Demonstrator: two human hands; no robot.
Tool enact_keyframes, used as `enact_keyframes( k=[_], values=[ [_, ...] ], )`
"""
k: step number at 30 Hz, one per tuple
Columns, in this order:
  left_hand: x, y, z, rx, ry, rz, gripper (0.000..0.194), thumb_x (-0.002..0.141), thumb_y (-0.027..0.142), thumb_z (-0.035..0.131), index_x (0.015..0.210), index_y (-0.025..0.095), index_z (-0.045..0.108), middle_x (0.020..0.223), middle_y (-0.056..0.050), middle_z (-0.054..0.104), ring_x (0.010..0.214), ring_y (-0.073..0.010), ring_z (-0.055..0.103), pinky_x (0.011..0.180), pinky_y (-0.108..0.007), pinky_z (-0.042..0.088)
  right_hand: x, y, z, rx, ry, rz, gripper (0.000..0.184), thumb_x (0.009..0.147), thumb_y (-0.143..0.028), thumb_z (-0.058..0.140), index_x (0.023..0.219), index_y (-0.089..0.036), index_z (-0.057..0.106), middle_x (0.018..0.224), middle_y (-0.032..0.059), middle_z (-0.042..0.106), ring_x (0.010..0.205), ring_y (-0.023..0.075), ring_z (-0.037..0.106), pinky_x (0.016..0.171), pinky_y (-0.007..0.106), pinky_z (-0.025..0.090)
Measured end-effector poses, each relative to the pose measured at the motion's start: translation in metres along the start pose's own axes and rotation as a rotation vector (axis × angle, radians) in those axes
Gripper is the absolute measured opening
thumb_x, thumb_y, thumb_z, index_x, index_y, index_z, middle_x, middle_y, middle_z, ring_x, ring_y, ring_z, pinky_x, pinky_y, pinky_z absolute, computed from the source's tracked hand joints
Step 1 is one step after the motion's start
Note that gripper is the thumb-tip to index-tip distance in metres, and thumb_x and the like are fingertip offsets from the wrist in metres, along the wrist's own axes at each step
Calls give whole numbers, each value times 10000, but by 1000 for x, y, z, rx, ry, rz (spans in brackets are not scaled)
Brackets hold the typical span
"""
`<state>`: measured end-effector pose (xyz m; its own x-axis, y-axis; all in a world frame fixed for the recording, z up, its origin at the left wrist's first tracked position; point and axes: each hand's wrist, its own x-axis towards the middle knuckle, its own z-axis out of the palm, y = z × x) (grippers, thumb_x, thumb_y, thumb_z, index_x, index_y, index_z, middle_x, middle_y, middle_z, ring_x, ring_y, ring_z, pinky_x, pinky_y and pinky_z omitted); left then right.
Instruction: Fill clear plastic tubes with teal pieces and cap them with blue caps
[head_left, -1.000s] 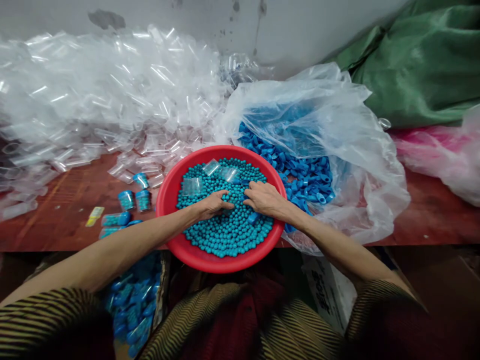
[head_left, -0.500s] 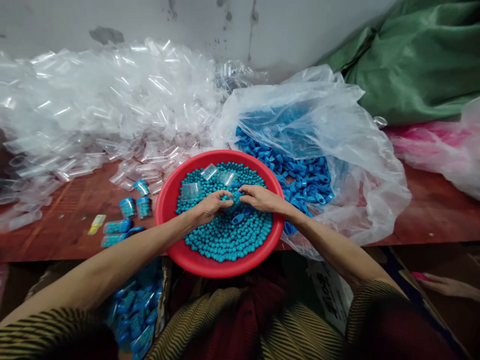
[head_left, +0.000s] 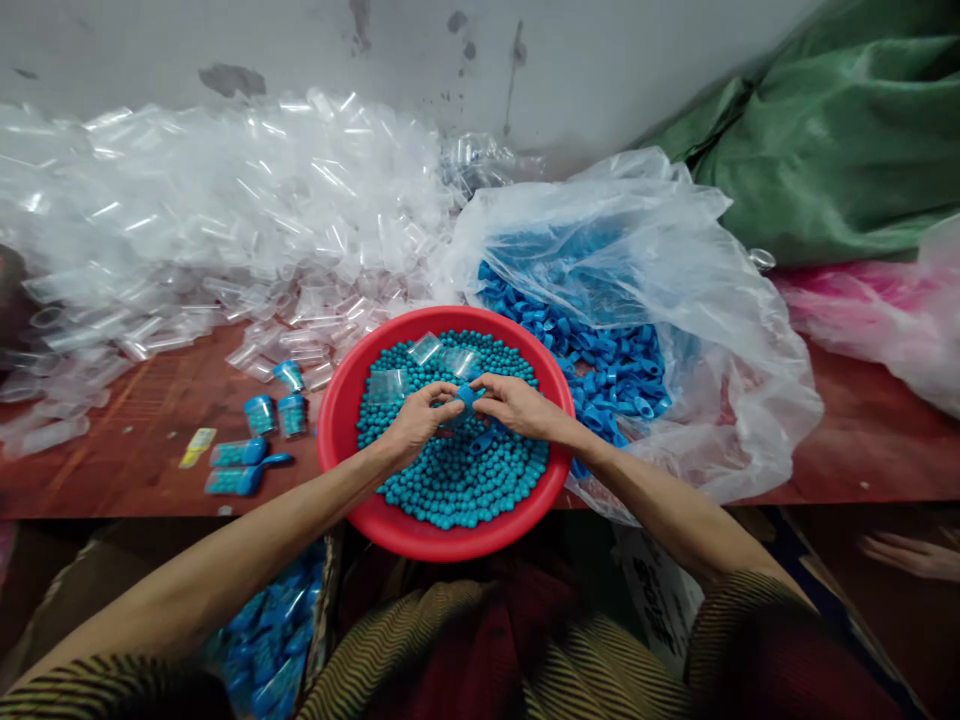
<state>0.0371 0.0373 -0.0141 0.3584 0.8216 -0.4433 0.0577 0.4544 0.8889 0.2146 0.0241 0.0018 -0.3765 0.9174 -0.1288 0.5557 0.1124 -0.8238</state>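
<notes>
Over the red basin (head_left: 555,480) of teal beads (head_left: 450,500), my left hand (head_left: 421,418) and my right hand (head_left: 519,405) meet fingertip to fingertip. Pinched between them is a small container with a blue cap (head_left: 466,396); its lower part is mostly hidden by my fingers. Just below my right fingers lies a loose blue cap (head_left: 482,440) on the beads. Beyond my hands, several clear plastic cups, one of them a clear cup (head_left: 388,384), rest on the beads.
Filled, capped cups (head_left: 259,413) stand and lie left of the basin near a yellow label (head_left: 197,446). Behind is a heap of clear cups (head_left: 225,210). A plastic bag (head_left: 739,350) spills blue caps (head_left: 622,380) on the right. Another person's hand (head_left: 911,555) shows lower right.
The blue cap now shows plainly between my fingers, where teal beads in the container showed before. The other person's hand has shifted right, and the pink item there is out of sight.
</notes>
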Motion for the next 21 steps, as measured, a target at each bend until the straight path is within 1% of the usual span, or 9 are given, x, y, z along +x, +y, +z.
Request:
enact_keyframes(
  k=[3, 6, 8, 12, 14, 16, 18, 21],
  values=[
    [-5, 1, 4, -52, 36, 32, 384, 601, 370, 736, 870, 180, 539, 725, 32, 582, 651, -111, 576, 519, -207, 452, -1, -5, 5, -25, 99, -28, 223, 842, -195, 506, 1017, -117, 621, 660, -4, 615, 584, 107, 545, 614, 221, 406],
    [-10, 0, 8, -122, 13, 44, 400, 634, 399, 704, 899, 181, 499, 723, 28, 587, 563, -110, 578, 481, -226, 466, -4, -11, 7, -73, 136, -20, 197, 861, -198, 484, 905, -128, 662, 614, -11, 595, 577, 105, 548, 620, 219, 395],
    [-14, 1, 10, -129, -13, 46, 439, 651, 374, 697, 987, 189, 484, 760, 28, 587, 544, -105, 584, 483, -240, 485, -6, -14, 5, -65, 116, 6, 222, 876, -202, 457, 856, -135, 667, 604, -15, 591, 555, 98, 544, 603, 212, 389],
    [-19, 3, 7, -68, -76, -4, 624, 649, 288, 706, 1203, 214, 426, 848, 16, 576, 580, -119, 623, 529, -267, 520, -11, -17, 1, -113, 32, -7, 256, 893, -176, 412, 815, -133, 652, 650, -1, 609, 560, 93, 530, 595, 208, 373],
    [-22, 4, 5, -51, -111, -12, 680, 654, 288, 700, 1261, 214, 404, 820, 17, 569, 576, -130, 629, 523, -266, 515, -13, -18, -1, -140, -17, -30, 256, 888, -148, 401, 807, -138, 644, 656, -3, 606, 568, 90, 518, 600, 205, 365],
    [-26, 5, 5, -55, -122, 7, 716, 660, 301, 693, 1302, 228, 385, 756, 35, 549, 559, -129, 625, 520, -258, 508, -14, -19, -3, -140, -40, -51, 257, 884, -145, 399, 789, -146, 638, 647, -11, 596, 568, 87, 505, 599, 203, 358],
    [-29, 6, 7, -61, -82, 43, 709, 665, 301, 684, 1310, 239, 396, 717, 50, 521, 539, -116, 612, 522, -252, 504, -14, -20, -4, -138, -26, -72, 261, 884, -171, 408, 762, -150, 637, 641, -13, 591, 562, 87, 491, 595, 206, 353],
    [-32, 6, 13, -51, 28, 104, 655, 688, 276, 639, 1302, 228, 416, 720, 51, 502, 489, -92, 575, 495, -245, 498, -14, -18, -4, -135, 13, -117, 266, 885, -212, 419, 781, -147, 654, 650, -9, 590, 574, 94, 486, 593, 213, 352]
  ],
)
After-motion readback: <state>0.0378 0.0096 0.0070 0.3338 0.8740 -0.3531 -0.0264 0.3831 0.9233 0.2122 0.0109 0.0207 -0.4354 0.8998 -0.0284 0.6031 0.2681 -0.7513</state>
